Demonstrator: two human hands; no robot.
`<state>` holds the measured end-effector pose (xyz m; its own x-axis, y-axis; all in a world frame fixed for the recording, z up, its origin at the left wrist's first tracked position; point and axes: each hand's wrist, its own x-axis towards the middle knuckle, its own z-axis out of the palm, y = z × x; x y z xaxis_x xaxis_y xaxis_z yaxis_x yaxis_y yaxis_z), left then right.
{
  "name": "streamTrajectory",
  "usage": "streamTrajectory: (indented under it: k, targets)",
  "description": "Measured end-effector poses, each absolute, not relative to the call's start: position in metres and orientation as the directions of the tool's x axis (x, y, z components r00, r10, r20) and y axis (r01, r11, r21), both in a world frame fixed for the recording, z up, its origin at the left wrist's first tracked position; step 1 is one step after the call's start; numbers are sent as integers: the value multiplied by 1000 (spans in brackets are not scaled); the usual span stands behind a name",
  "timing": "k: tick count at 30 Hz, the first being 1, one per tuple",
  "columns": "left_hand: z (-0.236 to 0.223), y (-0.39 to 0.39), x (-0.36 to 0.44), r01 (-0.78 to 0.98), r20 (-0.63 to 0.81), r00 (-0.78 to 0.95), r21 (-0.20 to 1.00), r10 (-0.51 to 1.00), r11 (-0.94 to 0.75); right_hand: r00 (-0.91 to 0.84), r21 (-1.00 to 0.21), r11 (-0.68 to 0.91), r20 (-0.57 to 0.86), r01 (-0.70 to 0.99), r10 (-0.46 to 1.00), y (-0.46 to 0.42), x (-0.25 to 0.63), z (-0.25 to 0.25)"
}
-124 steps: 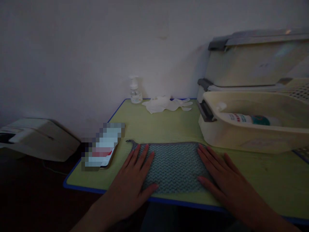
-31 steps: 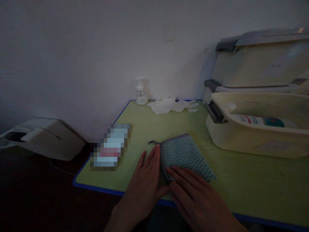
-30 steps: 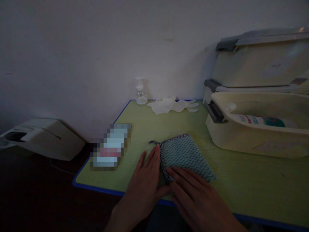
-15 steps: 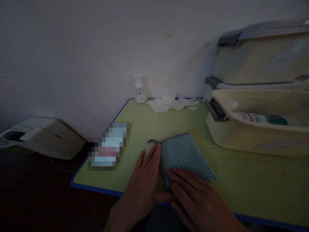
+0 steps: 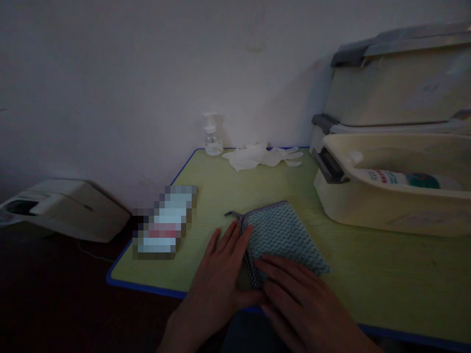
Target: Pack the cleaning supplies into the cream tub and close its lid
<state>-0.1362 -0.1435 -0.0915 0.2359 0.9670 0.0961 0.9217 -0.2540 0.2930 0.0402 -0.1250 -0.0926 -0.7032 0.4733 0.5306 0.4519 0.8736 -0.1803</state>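
Note:
A folded blue-green cleaning cloth (image 5: 281, 235) with a dark checked border and a small hanging loop lies on the table in front of me. My left hand (image 5: 221, 269) rests at its left border, fingers stretched out, the index fingertip on the cloth. Across the cloth's lower part lies my right hand (image 5: 298, 289), flat, with its fingers extended and covering the near corner. The left thumb reaches across to the right hand's fingers near the table's front edge.
The green table (image 5: 382, 279) has a blue edge. A pixelated flat panel (image 5: 167, 220) lies left. Behind are a pump bottle (image 5: 213, 139) and white gloves (image 5: 253, 157). At right, a cream bin (image 5: 382, 208) holds a bottle (image 5: 401, 179); a white box (image 5: 73, 208) stands far left.
My left index finger has moved right, off the border's edge and onto the cloth. The right hand and the cloth have hardly moved.

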Motion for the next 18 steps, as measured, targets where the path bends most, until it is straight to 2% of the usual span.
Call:
streamTrajectory:
  k: [9,18]
  targets:
    - [-90,-141,-137,925,63,237,292,970,-245,-697,-206,870,530,448,484,-125,44,-92]
    - [-86,-142,-132,896,115,178,392,977,-209,-715,-187,880,522,436,465,-128,44,-85]
